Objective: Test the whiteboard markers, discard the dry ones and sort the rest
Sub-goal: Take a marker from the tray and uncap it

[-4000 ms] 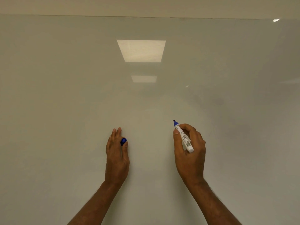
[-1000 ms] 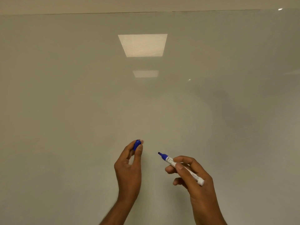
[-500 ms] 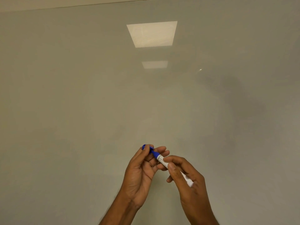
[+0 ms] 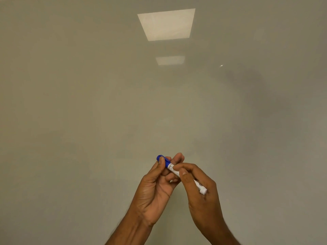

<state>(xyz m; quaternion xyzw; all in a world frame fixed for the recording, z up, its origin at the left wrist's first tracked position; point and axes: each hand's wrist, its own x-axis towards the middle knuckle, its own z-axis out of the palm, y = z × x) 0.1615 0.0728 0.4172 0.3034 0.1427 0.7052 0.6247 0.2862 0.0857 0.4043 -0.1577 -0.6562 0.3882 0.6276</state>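
Note:
A white-barrelled whiteboard marker (image 4: 175, 172) lies slanted between both hands in front of a glossy whiteboard (image 4: 88, 112). Its blue cap (image 4: 164, 160) sits on the upper left end of the barrel. My left hand (image 4: 155, 188) pinches the cap between thumb and fingers. My right hand (image 4: 200, 190) grips the barrel, and the white rear end (image 4: 203, 191) pokes out past the knuckles. The marker's tip is hidden inside the cap. No ink mark shows on the board.
The board fills almost the whole view. Two ceiling-light reflections (image 4: 167, 24) show near the top centre, and a dim shadow (image 4: 247, 80) lies at the upper right.
The right hand held the uncapped marker up at the board, then lowered it. Both hands came together, and the blue cap has gone over the tip and now sits on the barrel.

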